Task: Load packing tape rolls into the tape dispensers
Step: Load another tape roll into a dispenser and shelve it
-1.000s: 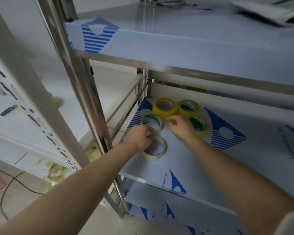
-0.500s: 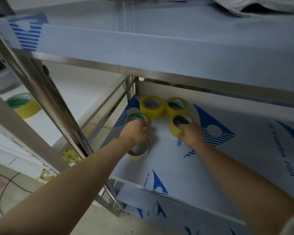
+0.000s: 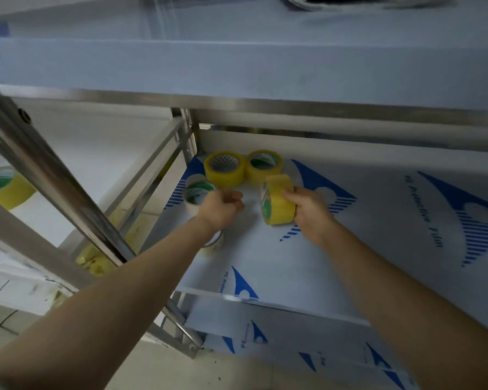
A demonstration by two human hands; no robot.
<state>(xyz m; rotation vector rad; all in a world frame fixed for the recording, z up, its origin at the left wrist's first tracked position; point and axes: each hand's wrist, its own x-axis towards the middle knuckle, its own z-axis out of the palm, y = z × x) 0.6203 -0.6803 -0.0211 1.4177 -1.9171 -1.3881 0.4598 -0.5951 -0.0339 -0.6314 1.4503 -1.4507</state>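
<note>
Pick-up | roll (image 3: 276, 192) was gripped by right hand (image 3: 312, 213) | left hand (image 3: 223, 206) was clenched, empty | low withdrawal under upper shelf (image 3: 237, 66) was judged best

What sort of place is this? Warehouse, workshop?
Probably a packing or storage area: a stainless steel rack, its shelves under printed protective film, with yellow packing tape rolls stocked on one. The right hand holds a roll.

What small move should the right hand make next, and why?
Probably pull the right hand out of the rack with its yellow tape roll. The fingers already grip the roll, it is tipped on edge off the shelf, and no dispenser is visible here.
</note>
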